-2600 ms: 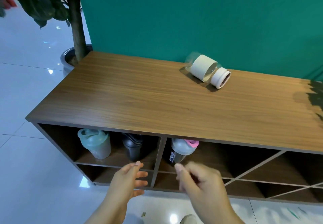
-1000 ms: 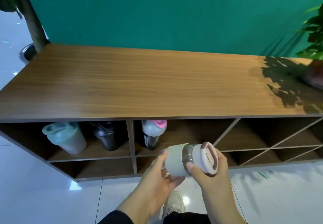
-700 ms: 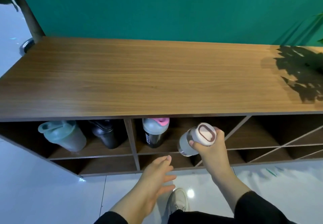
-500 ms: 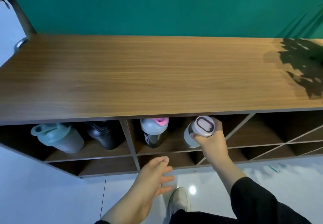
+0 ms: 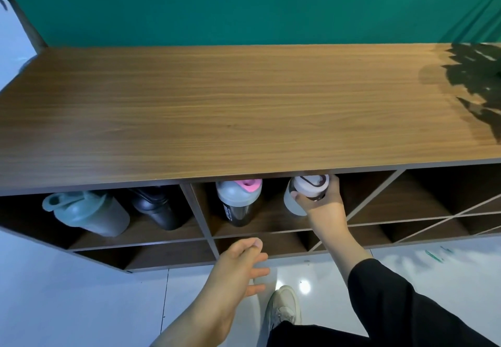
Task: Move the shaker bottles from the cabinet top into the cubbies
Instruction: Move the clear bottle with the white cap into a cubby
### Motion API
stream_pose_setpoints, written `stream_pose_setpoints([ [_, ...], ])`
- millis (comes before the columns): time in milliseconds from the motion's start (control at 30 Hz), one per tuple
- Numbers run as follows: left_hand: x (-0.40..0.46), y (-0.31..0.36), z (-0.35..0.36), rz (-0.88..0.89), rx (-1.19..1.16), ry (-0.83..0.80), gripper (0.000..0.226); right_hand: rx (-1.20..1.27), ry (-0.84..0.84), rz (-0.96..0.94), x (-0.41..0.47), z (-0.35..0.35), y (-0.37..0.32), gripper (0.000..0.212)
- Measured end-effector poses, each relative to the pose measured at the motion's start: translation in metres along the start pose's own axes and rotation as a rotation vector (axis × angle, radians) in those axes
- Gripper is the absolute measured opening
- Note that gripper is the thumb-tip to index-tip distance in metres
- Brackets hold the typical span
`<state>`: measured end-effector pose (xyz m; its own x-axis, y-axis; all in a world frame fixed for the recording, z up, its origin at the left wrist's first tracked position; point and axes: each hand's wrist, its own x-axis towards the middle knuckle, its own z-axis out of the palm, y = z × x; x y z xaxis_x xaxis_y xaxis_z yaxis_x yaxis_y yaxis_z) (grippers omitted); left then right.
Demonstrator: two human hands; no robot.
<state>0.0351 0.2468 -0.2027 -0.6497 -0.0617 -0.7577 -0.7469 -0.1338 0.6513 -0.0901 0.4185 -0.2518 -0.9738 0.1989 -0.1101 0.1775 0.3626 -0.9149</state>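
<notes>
Mint shaker point(image 5: 89, 215) and black shaker point(image 5: 160, 207) already in upper-left cubby; pink-lid shaker point(image 5: 238, 197) at left of middle cubby; left hand point(image 5: 235, 270) open, empty, low before cabinet's front edge; right hand point(image 5: 321, 200) closed around white-capped bottle point(image 5: 305, 192), upright just under cabinet top's point(image 5: 244, 102) front edge, inside middle cubby; placement step, likely last; next: lower onto shelf, release; against half second back, bottle sits deeper in cubby.
</notes>
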Motion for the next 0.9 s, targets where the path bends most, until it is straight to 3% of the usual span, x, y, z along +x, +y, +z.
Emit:
stream_pose_setpoints([
  [167, 0.004, -0.003, 0.002, 0.010, 0.038, 0.015, 0.005, 0.009, -0.013, 0.015, 0.002, 0.001, 0.004, 0.078],
  [300, 0.007, -0.005, 0.008, 0.049, 0.074, 0.029, 0.020, 0.074, -0.046, 0.015, -0.008, 0.001, 0.007, 0.105],
  [500, 0.028, 0.001, 0.042, 0.220, 0.199, 0.026, 0.058, 0.211, -0.048, 0.105, -0.012, -0.014, 0.007, 0.060],
  [667, 0.053, 0.020, 0.082, 0.317, 0.222, 0.000, 0.076, 0.268, -0.067, 0.343, -0.002, -0.009, 0.015, 0.074],
  [900, 0.079, 0.040, 0.094, 0.327, 0.278, -0.026, 0.079, 0.273, -0.059, 0.343, -0.004, -0.006, 0.021, 0.077],
])
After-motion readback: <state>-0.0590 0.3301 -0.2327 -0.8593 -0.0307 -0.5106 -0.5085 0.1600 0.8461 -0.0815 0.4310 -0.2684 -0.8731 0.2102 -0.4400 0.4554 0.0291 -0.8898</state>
